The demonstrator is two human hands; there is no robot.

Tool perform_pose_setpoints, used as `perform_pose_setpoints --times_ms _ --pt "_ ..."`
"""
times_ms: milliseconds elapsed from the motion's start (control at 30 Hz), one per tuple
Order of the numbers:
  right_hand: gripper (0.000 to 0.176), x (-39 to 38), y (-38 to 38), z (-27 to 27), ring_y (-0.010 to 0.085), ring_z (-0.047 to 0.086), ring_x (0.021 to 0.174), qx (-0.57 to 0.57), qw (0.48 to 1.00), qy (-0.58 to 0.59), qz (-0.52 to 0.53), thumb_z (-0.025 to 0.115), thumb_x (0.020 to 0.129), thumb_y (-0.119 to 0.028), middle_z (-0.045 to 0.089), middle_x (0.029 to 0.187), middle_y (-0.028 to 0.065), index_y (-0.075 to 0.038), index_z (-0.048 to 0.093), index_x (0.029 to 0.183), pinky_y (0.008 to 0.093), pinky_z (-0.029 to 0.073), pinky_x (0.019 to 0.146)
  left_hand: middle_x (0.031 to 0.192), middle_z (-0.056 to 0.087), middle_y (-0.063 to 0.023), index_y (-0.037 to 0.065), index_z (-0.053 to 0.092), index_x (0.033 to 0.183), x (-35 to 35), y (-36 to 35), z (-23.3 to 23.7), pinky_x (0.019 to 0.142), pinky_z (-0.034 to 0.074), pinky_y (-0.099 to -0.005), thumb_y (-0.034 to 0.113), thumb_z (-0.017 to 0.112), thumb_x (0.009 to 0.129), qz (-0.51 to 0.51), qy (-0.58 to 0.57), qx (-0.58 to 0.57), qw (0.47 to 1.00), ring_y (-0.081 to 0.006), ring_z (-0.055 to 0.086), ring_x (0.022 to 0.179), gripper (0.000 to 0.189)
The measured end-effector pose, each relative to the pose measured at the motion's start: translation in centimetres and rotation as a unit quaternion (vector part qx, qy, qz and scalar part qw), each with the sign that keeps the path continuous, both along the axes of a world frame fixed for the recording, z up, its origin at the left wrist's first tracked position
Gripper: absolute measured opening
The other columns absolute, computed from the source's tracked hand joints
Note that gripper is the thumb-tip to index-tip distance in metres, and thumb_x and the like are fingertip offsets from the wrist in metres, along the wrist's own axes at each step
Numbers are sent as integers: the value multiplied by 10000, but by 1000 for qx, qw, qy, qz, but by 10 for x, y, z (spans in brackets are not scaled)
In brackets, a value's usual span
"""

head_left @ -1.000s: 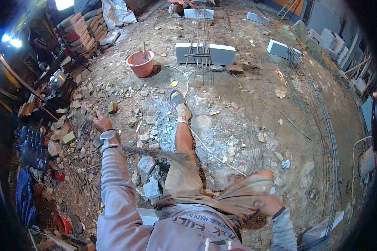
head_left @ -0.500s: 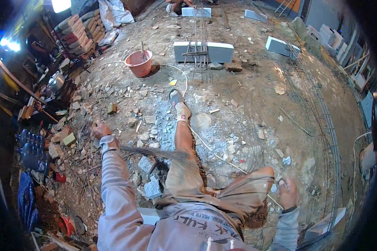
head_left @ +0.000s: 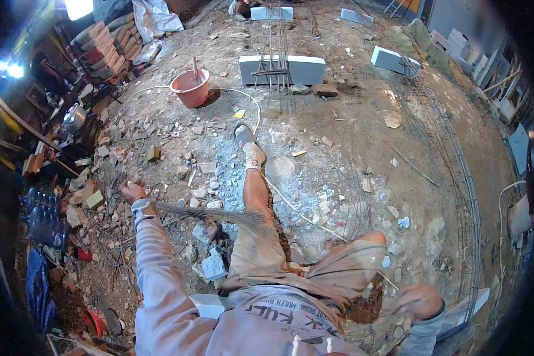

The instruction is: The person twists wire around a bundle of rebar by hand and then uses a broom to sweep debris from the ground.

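Note:
My left hand (head_left: 133, 191) is closed, out over the rubble at the left. What it holds, if anything, I cannot make out. A bundle of thin dark wires or bristles (head_left: 219, 213) runs from beside my left forearm across my outstretched leg (head_left: 256, 193); the forearm hides its other end. At the lower right, motion smears my right hand (head_left: 420, 299), so its fingers do not read clearly. It is above the dirt beside my bent knee. A small pale bluish piece (head_left: 387, 261) shows near that knee. Next to my thigh lies a grey-blue broken block (head_left: 213, 265).
A pink bucket (head_left: 190, 89) with a stick in it stands ahead. A pale block (head_left: 308, 70) has rebar (head_left: 271, 72) against it. One cable (head_left: 296, 209) crosses the ground under my leg. Long rebar (head_left: 466, 178) lies right; water bottles (head_left: 44, 219) stand left. Another person (head_left: 241, 7) is far ahead.
My right hand has swung right and down, away from the knee, and is now blurred. My left hand and the bundle have shifted slightly left. The whole view has moved a little.

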State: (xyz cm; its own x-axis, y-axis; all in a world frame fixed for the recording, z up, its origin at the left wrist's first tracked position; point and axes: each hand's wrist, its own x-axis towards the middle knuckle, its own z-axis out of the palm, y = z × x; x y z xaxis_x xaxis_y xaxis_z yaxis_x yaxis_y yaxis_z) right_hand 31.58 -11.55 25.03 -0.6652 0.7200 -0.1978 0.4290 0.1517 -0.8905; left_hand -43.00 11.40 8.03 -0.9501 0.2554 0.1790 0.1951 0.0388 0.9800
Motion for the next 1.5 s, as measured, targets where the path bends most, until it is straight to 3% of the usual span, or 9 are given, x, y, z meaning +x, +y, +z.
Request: perform_pose_setpoints --times_ms 133,233,500,600,767,900,933,1167,1500 --pt "234 6 -3 -23 177 571 573 -33 864 274 -421 590 772 -159 571 653 63 4 600 940 309 457 517 760 659 -167 -11 249 1326 14 1 -4 530 506 -323 106 368 860 -53 -45 -43 997 -253 650 597 495" --pt "192 -4 20 -40 165 567 614 8 831 108 -546 554 782 -151 581 680 56 13 595 873 306 454 548 746 664 -172 -37 371 1237 11 1 -6 588 501 -323 163 391 863 -24 20 -200 979 -233 654 603 425" --pt "177 1 8 -88 246 598 745 -12 930 -341 -134 583 785 -150 632 800 121 -21 620 899 332 462 690 738 663 -151 -26 579 933 10 -5 -14 679 472 -368 270 470 851 -40 142 -171 974 -284 637 713 326" --pt "182 4 6 -40 256 607 778 -325 925 -191 -49 607 803 -180 636 816 100 -39 636 914 347 464 691 858 648 -157 6 608 953 12 -19 -4 723 439 -401 331 481 853 36 245 -267 931 -288 600 801 364" --pt "273 38 -8 18 211 609 738 -80 994 -67 -14 544 859 -242 632 794 137 14 621 800 329 467 652 887 642 -160 8 616 952 -43 -32 -56 729 428 -405 352 505 853 -22 228 -263 937 -283 577 781 375" --pt "282 35 -13 -10 143 539 634 25 928 201 -313 529 880 -278 573 687 88 -3 567 832 256 410 550 897 604 -124 8 539 1050 -188 7 -174 634 474 -296 179 490 886 -210 188 -230 931 -202 563 728 242" --pt "266 33 -7 -19 115 503 600 23 867 262 -424 532 882 -280 541 658 53 -15 546 862 231 381 519 996 623 -110 17 546 1006 -148 16 -157 706 450 -384 227 540 867 -180 -82 2 980 -262 570 781 252" --pt "222 80 41 -99 76 421 570 63 669 305 -675 516 894 -259 444 649 -16 -37 529 891 208 326 487 1382 373 -68 77 365 1353 89 58 68 991 293 -424 198 538 880 -318 -159 177 918 -170 304 1291 518" --pt "193 160 78 -305 175 567 614 -121 650 -114 -742 596 829 -254 562 645 61 -72 627 771 283 428 511 1055 571 -112 71 513 1167 150 109 103 805 439 -313 219 640 821 -365 61 101 923 -212 555 945 397"
